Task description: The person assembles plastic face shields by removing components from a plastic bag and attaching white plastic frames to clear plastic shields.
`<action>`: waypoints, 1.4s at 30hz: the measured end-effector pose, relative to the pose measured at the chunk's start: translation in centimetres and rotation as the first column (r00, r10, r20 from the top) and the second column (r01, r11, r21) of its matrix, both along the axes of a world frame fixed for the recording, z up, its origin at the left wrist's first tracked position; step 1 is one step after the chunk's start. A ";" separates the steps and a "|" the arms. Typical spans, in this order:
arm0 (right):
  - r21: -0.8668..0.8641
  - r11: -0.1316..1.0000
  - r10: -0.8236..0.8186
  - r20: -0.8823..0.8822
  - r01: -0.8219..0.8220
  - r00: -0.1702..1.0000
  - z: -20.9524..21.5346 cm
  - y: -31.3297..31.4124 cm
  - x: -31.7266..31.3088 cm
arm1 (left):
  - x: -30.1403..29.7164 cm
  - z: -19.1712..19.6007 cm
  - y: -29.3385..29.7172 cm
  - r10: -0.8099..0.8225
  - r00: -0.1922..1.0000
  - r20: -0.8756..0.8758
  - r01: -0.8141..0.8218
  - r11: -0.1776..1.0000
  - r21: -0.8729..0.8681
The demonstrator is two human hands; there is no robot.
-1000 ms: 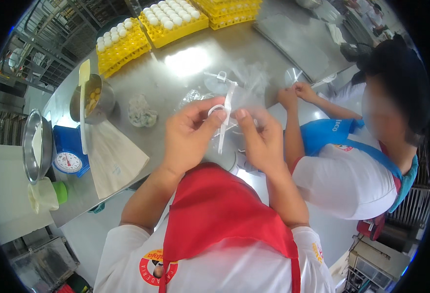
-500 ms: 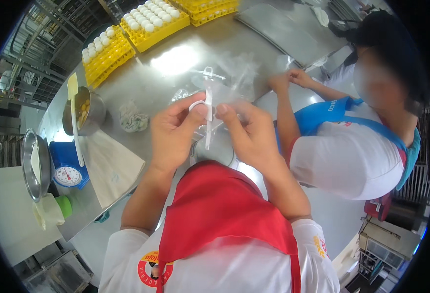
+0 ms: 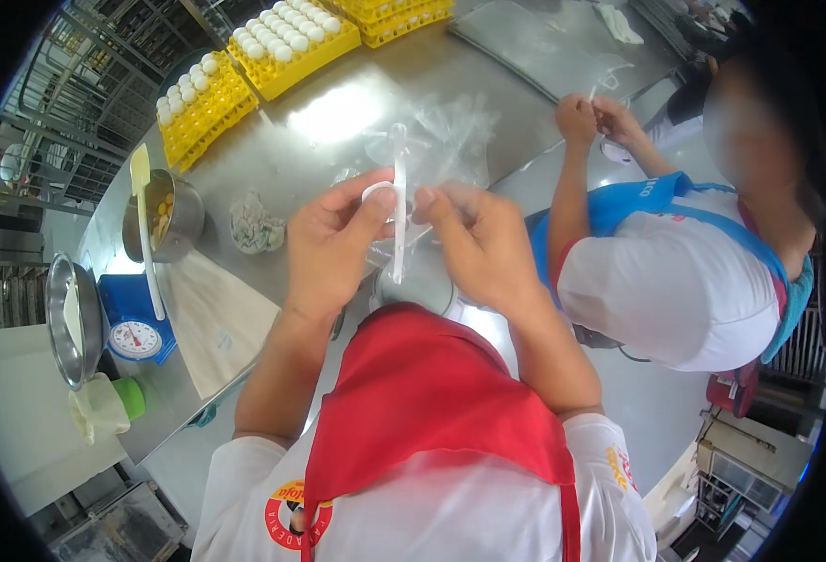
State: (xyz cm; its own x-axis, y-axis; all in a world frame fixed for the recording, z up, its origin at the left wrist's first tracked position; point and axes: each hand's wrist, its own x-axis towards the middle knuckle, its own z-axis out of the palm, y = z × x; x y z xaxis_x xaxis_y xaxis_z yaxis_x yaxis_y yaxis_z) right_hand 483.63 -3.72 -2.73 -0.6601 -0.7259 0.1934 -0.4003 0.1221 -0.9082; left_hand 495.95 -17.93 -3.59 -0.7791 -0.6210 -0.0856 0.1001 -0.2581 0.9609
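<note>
It was a commercial kitchen: yellow plastic trays [image 3: 208,122] of white eggs [image 3: 282,36], a round silver metal bowl [image 3: 186,217] holding yellow yolks [image 3: 162,217] and a blue dial scale [image 3: 139,323] stood on a stainless-steel table [image 3: 244,164], near metal racks [image 3: 104,70].

Wears a white shirt [image 3: 488,525] with short sleeves [image 3: 244,478] under a bright red apron [image 3: 431,403] on narrow red straps [image 3: 570,525]. Bears a round red badge [image 3: 297,517] with a yellow band on the left chest, plus yellow-and-red print [image 3: 618,468] on the right sleeve. Shows a bare left hand [image 3: 333,248] and right hand [image 3: 483,244].
</note>
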 end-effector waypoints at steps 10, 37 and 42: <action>0.073 0.996 0.030 0.298 -0.054 0.954 -0.2 0.3 -1.1 | -1.6 0.8 -0.1 -0.027 0.991 0.133 0.029 0.999 -0.014; -0.166 0.984 -0.020 0.243 0.062 0.970 -0.1 1.1 -1.8 | -2.0 1.1 1.4 -0.048 0.995 0.092 0.071 0.963 -0.260; -0.159 0.987 0.010 0.210 0.024 0.978 -0.2 1.3 -1.7 | -2.6 1.3 2.0 -0.048 0.999 -0.023 0.039 0.957 -0.287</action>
State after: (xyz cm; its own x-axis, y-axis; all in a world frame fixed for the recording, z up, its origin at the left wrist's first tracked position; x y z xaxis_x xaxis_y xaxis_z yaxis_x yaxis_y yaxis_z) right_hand 481.91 -2.39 -2.93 -0.7031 -0.6921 0.1633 -0.1988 -0.0292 -0.9796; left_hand 493.32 -15.94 -2.25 -0.8055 -0.5815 0.1143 0.1246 0.0224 0.9920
